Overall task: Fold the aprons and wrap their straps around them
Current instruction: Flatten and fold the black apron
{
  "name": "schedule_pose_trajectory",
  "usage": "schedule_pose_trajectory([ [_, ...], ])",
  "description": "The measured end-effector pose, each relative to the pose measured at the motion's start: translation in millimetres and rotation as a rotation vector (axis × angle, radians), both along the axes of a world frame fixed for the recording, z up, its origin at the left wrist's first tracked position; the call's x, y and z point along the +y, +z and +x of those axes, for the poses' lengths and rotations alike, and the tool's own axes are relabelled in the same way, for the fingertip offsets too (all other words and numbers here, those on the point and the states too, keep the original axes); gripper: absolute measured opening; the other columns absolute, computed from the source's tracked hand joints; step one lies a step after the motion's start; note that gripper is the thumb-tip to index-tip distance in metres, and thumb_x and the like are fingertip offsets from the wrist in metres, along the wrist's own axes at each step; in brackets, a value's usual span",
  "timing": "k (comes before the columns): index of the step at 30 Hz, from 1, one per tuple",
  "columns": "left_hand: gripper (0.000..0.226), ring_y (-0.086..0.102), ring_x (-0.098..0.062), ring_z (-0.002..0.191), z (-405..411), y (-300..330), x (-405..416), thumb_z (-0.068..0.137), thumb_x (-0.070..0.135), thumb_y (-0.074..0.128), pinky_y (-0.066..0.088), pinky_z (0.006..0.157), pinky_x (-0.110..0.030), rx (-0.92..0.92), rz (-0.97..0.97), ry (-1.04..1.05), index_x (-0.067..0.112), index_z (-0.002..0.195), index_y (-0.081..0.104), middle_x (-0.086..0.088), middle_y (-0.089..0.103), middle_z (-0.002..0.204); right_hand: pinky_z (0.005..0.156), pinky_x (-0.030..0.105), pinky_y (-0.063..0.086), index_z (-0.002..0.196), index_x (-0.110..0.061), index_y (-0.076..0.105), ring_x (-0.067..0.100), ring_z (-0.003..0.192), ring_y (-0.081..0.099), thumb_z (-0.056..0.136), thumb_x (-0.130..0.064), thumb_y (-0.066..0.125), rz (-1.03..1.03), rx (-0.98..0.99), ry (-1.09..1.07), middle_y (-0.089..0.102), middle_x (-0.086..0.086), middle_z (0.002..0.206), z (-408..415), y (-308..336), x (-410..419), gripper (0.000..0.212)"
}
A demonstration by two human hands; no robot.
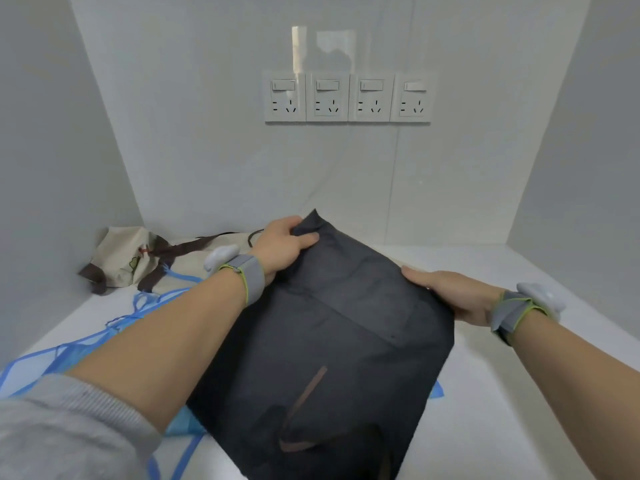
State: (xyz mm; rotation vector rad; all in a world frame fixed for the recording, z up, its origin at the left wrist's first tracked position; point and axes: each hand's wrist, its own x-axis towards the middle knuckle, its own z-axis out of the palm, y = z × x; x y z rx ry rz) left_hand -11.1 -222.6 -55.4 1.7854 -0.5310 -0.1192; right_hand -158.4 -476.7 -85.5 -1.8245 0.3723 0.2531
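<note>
At twelve o'clock my left hand [284, 245] pinches the black apron [332, 344] corner; my right hand [450, 294] clasps its three o'clock edge. Loose brown straps [304, 400] may snag the fold.

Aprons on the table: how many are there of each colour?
Dark grey apron: 1, held by the left hand and right hand
Blue apron: 1
Beige apron with brown straps: 1
Total: 3 aprons
</note>
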Motion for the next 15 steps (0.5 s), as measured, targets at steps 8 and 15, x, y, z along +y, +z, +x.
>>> schedule_pose_trajectory([
  [8, 0.017, 0.058, -0.024, 0.076, 10.0, -3.1, 38.5, 0.085, 0.003, 0.066, 0.051, 0.073, -0.035, 0.026, 0.066, 0.227, 0.015, 0.081, 0.055, -0.01, 0.061, 0.084, 0.064, 0.029, 0.036, 0.06, -0.018, 0.053, 0.02, 0.074, 0.052, 0.092, -0.027, 0.063, -0.638, -0.324, -0.122, 0.056, -0.002, 0.067, 37.3, 8.8, 27.6, 0.034],
  [15, 0.032, 0.07, -0.027, 0.093, 13.1, 7.7, 58.5, 0.087, 0.037, 0.066, 0.055, 0.09, -0.039, 0.443, 0.044, 0.013, 0.01, 0.103, 0.072, -0.01, 0.075, 0.1, 0.062, 0.025, 0.041, 0.074, -0.012, 0.069, 0.017, 0.07, 0.056, 0.085, -0.026, 0.074, -0.204, -0.381, -0.207, 0.063, 0.005, 0.075, 34.0, -1.1, 30.6, 0.018],
])
